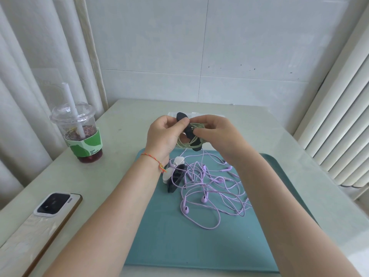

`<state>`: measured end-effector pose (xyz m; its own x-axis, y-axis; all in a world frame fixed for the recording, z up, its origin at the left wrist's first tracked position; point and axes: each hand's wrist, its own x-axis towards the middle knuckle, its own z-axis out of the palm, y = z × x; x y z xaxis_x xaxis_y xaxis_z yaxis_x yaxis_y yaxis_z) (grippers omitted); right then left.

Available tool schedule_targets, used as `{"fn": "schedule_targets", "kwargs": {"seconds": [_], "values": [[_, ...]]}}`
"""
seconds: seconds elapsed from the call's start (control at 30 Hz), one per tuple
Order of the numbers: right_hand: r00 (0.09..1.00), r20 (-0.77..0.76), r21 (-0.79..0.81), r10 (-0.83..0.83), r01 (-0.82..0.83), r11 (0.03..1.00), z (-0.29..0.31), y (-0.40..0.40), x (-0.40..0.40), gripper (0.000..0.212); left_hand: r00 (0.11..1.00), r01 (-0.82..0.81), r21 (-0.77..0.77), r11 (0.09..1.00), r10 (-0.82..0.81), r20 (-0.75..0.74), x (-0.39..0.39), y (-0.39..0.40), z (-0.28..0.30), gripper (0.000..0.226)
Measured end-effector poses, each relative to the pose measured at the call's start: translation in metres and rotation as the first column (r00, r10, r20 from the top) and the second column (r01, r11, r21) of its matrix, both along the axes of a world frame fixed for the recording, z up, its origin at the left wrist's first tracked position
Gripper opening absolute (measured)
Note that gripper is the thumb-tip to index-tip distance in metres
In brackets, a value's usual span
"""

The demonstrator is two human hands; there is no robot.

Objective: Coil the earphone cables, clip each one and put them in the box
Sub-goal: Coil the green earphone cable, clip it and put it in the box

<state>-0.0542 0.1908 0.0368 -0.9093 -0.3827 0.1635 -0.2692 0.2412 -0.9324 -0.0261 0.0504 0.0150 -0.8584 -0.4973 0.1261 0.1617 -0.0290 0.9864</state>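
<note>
Green coil (184,143) held above the mat's (179,246) far edge, dark clip (189,131) across it, long axis far-left to near-right. Left hand (163,134) pinches the clip's top; right hand (215,130) pinches coil and clip. Clipping looks underway. Purple cables (211,194) lie tangled on mat, spare clips (173,174) beside. Box (199,113) behind hands, mostly hidden; nothing visibly boxed.

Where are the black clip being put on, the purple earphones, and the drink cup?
black clip (189,131): head view, on its middle, between the two hands.
purple earphones (204,199): head view, on one earbud in the tangle.
drink cup (84,143): head view, on its green sleeve.
</note>
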Motion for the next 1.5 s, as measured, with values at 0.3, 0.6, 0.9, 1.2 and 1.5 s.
{"fn": "schedule_targets", "kwargs": {"seconds": [0.3, 0.6, 0.9, 1.2, 1.5], "values": [[0.994, -0.101, 0.131, -0.028, 0.041, 0.990, 0.005, 0.010, -0.003, 0.030, 0.957, 0.271, 0.134, 0.953, -0.282, 0.072, 0.005, -0.006, 0.007, 0.008], [0.954, -0.173, 0.226, -0.243, 0.279, 0.933, -0.005, -0.002, 0.002, 0.045, 0.999, 0.045, 0.138, 0.989, -0.040, -0.034, 0.004, -0.006, 0.009, 0.007], [0.907, -0.231, 0.206, -0.352, 0.399, 0.893, -0.013, -0.010, 0.001, 0.026, 0.997, -0.004, 0.152, 0.988, 0.017, -0.081, 0.003, 0.006, 0.003, 0.007], [0.905, -0.223, 0.219, -0.362, 0.408, 0.886, -0.014, -0.003, -0.008, 0.019, 0.997, 0.002, 0.101, 0.995, 0.006, -0.081, 0.004, 0.008, 0.003, 0.006], [0.952, 0.107, -0.032, -0.286, 0.291, 0.956, -0.013, 0.015, -0.026, 0.005, 0.997, 0.066, 0.135, 0.989, -0.060, -0.050, 0.004, 0.005, 0.003, 0.008]]}}
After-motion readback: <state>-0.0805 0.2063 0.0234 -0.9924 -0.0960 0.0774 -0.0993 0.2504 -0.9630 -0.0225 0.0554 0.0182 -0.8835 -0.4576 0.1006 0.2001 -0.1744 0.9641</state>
